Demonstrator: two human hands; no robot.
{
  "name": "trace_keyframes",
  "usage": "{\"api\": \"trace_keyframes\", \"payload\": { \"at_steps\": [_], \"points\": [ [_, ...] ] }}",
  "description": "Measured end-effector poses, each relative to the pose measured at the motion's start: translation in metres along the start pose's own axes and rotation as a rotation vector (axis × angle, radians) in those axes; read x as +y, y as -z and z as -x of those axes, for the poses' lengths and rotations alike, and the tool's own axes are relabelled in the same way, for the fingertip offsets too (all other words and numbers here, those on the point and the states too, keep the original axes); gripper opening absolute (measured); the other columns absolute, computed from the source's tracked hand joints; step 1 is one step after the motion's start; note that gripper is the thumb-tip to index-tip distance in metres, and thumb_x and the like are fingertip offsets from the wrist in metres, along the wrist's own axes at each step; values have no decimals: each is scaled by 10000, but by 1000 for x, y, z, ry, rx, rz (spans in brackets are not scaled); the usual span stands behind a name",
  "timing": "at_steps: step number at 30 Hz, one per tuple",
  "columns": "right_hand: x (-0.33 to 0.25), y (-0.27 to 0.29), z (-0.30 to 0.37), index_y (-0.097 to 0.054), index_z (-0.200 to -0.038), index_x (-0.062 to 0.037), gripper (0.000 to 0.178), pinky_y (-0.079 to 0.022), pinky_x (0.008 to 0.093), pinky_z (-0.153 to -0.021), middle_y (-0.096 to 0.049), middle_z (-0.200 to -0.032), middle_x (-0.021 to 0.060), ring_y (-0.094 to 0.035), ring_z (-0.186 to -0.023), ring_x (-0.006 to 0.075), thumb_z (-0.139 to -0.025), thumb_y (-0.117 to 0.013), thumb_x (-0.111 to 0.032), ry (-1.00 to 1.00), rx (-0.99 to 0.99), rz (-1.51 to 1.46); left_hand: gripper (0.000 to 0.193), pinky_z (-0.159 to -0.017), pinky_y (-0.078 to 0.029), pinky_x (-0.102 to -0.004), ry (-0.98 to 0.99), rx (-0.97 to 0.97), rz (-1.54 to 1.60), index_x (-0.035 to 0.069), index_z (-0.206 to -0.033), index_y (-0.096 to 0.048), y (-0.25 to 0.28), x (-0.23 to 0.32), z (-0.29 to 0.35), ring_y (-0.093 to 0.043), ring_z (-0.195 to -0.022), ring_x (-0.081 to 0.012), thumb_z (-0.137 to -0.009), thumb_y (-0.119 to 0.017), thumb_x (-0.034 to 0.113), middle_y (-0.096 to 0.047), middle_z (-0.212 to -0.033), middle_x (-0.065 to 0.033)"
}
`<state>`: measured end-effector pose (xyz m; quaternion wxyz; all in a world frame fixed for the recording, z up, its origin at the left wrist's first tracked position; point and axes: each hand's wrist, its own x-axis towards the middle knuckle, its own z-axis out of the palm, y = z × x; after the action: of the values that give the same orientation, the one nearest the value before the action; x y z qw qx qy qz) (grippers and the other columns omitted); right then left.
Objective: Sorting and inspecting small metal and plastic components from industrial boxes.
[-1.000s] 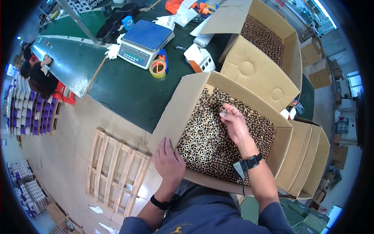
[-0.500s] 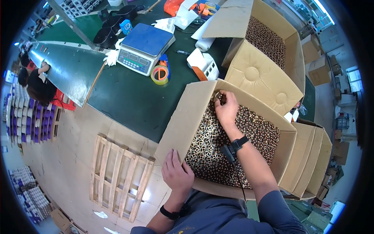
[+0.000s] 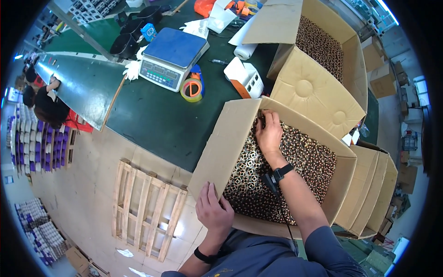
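An open cardboard box (image 3: 344,184) stands in front of me, filled with rows of small shiny brass-and-dark metal ring-shaped parts (image 3: 247,168). Inside its far left corner, my right hand (image 3: 270,134) is closed, thumb and fingers pinching one such part, mostly hidden by the fingers. A black strap with a small device and cable sits on that wrist. My left hand (image 3: 214,210) grips the near end of the box's left flap (image 3: 226,138), thumb on the inner side and fingers along the outside.
A second open box (image 3: 318,85) of similar parts stands beyond. On the green table (image 3: 157,131) are a digital scale (image 3: 168,57), tape rolls (image 3: 191,89) and a small white carton (image 3: 244,78). A wooden pallet (image 3: 145,207) lies on the floor; a person (image 3: 48,101) sits far left.
My view has shifted slightly. The right hand's fingers have moved a little deeper into the corner, and the ring part between them shows less. The left hand keeps its hold on the flap.
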<state>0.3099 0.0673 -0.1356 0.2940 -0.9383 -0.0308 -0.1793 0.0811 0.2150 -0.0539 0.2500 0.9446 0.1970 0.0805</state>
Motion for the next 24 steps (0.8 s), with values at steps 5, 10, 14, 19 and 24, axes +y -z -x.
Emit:
{"api": "trace_keyframes", "payload": {
  "at_steps": [5,10,14,19,24],
  "points": [
    [8,7,-5,-683,-1074,-72,273,-503,432,-848,-645,-1065,88,-624,-975,310,-805,-673,-33,108,39,139,486,-1002,-455,-474,14,-20,6,-14,-1300,-571,1,6,-2,-585,-1158,-391,-830,-642,84,-602,-1313,-192],
    [9,8,-15,-718,-1017,-112,262,-466,407,-783,-648,-1015,47,-595,-947,261,-763,-673,-64,206,-20,237,492,-999,-458,-474,8,-10,2,-16,-1301,-569,-1,8,-6,-588,-1149,-395,-826,-645,85,-602,-1309,-199],
    [4,6,-16,-711,-921,-95,207,-486,420,-759,-600,-906,71,-590,-892,286,-726,-659,-49,283,-28,213,502,-983,-466,-472,28,10,-27,-9,-1305,-571,4,4,-5,-592,-1143,-399,-819,-647,95,-605,-1304,-204],
    [0,12,-5,-737,-933,-80,223,-551,452,-722,-633,-914,127,-648,-835,343,-721,-671,-56,181,-121,155,498,-966,-486,-438,65,51,-49,32,-1270,-623,1,3,2,-611,-1153,-341,-786,-646,146,-612,-1325,-150],
    [10,15,-1,-737,-1081,-89,297,-545,460,-800,-647,-989,154,-649,-911,359,-792,-670,-100,69,-258,222,484,-972,-487,-416,45,25,-4,50,-1286,-618,1,0,6,-619,-1158,-305,-814,-639,157,-627,-1313,-118]
  ]
}}
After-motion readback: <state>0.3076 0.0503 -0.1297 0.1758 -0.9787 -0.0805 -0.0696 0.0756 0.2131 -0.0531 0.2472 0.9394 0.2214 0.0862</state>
